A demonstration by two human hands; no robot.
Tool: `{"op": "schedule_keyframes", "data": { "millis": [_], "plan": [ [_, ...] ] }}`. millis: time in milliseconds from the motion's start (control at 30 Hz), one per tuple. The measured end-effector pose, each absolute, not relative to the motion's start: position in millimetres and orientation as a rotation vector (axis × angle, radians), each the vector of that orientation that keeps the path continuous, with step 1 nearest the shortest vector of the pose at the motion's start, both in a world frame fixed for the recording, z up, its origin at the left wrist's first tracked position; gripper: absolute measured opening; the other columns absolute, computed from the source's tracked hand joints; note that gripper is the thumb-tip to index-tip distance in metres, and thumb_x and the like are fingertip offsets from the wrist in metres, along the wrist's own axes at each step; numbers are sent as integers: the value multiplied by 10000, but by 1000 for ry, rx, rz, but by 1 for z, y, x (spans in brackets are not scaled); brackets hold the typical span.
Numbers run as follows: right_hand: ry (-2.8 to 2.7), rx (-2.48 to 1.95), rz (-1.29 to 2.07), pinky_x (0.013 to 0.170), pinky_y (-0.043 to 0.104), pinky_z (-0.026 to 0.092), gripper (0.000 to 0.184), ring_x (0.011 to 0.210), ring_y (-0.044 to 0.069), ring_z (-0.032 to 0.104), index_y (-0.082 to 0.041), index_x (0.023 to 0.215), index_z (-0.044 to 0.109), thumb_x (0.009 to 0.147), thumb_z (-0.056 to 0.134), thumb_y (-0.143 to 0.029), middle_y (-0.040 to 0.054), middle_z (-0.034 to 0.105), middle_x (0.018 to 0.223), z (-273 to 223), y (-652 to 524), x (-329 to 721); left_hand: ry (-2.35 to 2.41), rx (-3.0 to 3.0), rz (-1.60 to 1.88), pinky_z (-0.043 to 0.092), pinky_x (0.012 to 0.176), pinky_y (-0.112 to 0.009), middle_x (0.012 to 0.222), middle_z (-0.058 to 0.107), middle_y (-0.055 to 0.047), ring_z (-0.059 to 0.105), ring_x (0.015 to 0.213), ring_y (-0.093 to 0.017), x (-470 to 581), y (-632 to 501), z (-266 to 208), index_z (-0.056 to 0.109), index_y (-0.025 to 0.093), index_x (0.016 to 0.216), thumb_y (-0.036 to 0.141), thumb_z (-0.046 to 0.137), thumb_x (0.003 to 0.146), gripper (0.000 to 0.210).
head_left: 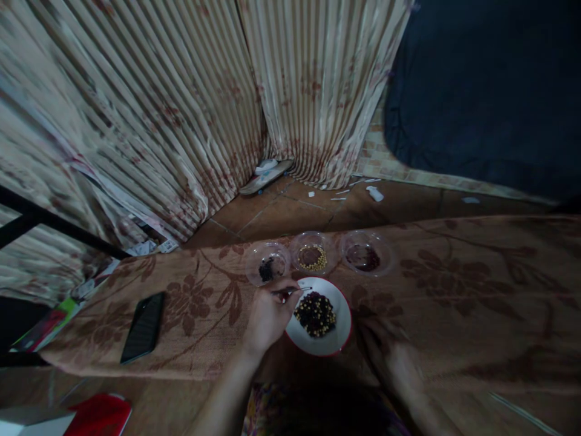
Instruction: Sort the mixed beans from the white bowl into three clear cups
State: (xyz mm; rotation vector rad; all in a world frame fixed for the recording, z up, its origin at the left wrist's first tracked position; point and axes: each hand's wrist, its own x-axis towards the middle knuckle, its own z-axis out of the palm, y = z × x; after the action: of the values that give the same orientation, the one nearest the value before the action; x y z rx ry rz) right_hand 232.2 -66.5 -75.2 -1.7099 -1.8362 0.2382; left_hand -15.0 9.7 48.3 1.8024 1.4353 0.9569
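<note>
My left hand (269, 318) is closed in a pinch on a pair of tweezers (307, 289), whose thin tips reach over the left rim of a white plate (341, 332) with a red edge. A mixed heap of dark and yellow beans or grains (315, 315) lies in the middle of this plate. Behind it stand three clear plastic bowls: the left bowl (254, 261) has black grains, the middle bowl (330, 245) yellow ones, and the right bowl (385, 257) dark red ones. My right hand (393, 354) is beside the plate's right edge; its fingers are dim and blurred.
A dark phone (143, 328) lies at the left on the brown floral cloth (454, 339). Striped curtains (190, 109) hang behind, with small litter on the tiled floor (281, 209). A black metal bar (68, 227) crosses the left side, and a red object (97, 415) lies below.
</note>
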Motion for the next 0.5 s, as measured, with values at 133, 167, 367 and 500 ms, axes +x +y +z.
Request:
{"op": "schedule_keyframes", "data": {
  "millis": [133, 167, 367, 500],
  "plan": [
    [-1839, -1705, 250, 778, 323, 520, 276, 867, 201, 667, -248, 995, 704, 973, 442, -330, 47, 715, 1009, -75, -65, 231, 1349, 1841, 990, 499, 613, -208, 761, 714, 4, 654, 681, -138, 9, 32, 63, 704, 210, 785, 277, 628, 850, 120],
    [-1844, -1698, 241, 768, 317, 522, 268, 859, 199, 667, -250, 994, 705, 970, 449, -325, 45, 716, 1003, -76, -65, 232, 1329, 1864, 1002, 500, 620, -209, 753, 713, 6, 657, 684, -138, 18, 40, 65, 702, 207, 780, 268, 631, 846, 114],
    [-1861, -1618, 175, 698, 283, 509, 262, 790, 178, 661, -270, 974, 713, 970, 453, -305, 38, 717, 938, -75, -62, 232, 1258, 2019, 1027, 510, 695, -220, 772, 729, 3, 679, 727, -140, 81, 96, 56, 704, 206, 763, 198, 651, 812, 72],
    [-1813, -1633, 220, 716, 289, 496, 257, 802, 176, 647, -255, 942, 709, 969, 455, -270, 47, 705, 939, -70, -64, 228, 1294, 2009, 961, 511, 672, -215, 778, 741, -4, 691, 743, -148, 105, 114, 44, 699, 208, 747, 188, 670, 790, 56]
  ]
}}
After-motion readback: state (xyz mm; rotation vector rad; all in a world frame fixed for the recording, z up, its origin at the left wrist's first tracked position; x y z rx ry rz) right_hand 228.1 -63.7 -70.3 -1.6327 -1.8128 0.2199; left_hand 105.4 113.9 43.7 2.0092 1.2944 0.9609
